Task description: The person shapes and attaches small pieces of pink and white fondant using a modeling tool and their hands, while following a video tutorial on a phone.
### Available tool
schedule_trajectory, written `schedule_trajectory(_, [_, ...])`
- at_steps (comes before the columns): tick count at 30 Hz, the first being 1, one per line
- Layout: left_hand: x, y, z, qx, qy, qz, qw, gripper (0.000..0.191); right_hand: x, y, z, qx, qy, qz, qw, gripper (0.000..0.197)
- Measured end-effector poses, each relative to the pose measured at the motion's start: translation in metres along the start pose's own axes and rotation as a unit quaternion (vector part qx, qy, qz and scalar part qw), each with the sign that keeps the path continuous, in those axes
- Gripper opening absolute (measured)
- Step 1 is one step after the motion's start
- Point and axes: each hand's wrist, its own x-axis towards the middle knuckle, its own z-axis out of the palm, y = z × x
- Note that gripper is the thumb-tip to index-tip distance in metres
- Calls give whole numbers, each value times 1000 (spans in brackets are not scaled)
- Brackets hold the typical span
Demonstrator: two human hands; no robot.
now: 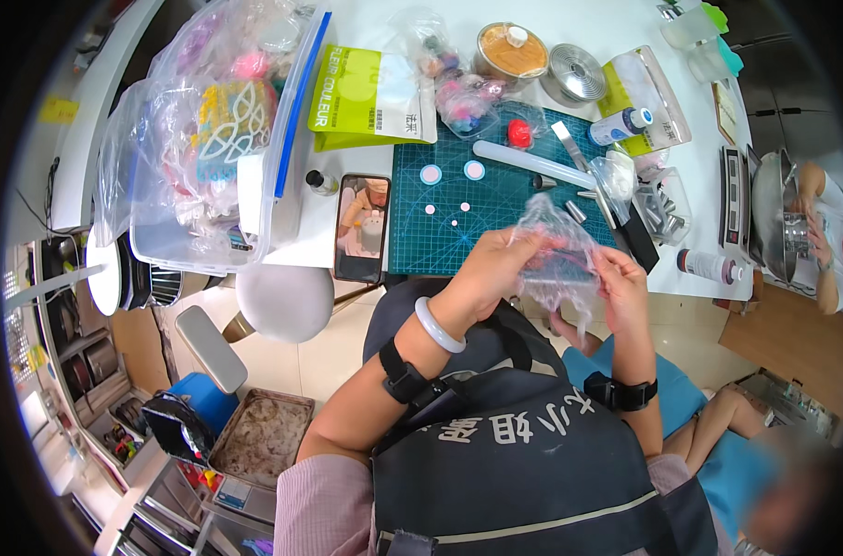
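Observation:
Over the table's front edge, a crinkled clear plastic bag (559,267) with something pinkish-red inside is stretched between my hands. My left hand (491,271) pinches its left side, and my right hand (621,281) grips its right side. What is inside the bag is blurred. Beyond them lies a green cutting mat (428,240). Two pale pink discs with blue borders, a left one (430,174) and a right one (474,170), rest on it with several small pink dots (465,207). A white rolling pin (532,163) and a wrapped red ball (519,133) are farther back.
Left of the mat are a phone (362,226) and a plastic bin (185,257) of bagged items. Metal piping tips (575,211), a bottle (710,267) and a scale (733,198) are rightward. Another person's hands (814,226) hold something by a metal bowl (769,215).

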Motion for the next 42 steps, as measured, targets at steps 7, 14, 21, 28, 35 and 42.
schedule_trajectory(7, [-4, -3, 23, -163, -39, -36, 985, 37, -48, -33, 54, -271, 43, -371, 887, 34])
schedule_trajectory(14, [-7, -9, 21, -178, -144, -80, 970, 35, -39, -20, 22, -222, 71, -307, 923, 49])
schedule_trajectory(21, [-4, -33, 26, -115, -119, -98, 981, 32, -43, 15, 31, 26, -162, -109, 980, 60])
schedule_trajectory(28, [-15, -13, 28, -155, -231, -115, 954, 36, -37, 4, 39, 216, -90, -44, 971, 29])
schedule_trajectory(35, [-14, -24, 40, -40, -130, -42, 990, 16, -41, -4, 42, 276, -138, -92, 947, 57])
schedule_trajectory(42, [-14, -22, 40, -35, -165, -77, 983, 16, -32, -6, 45, 21, 63, -183, 981, 23])
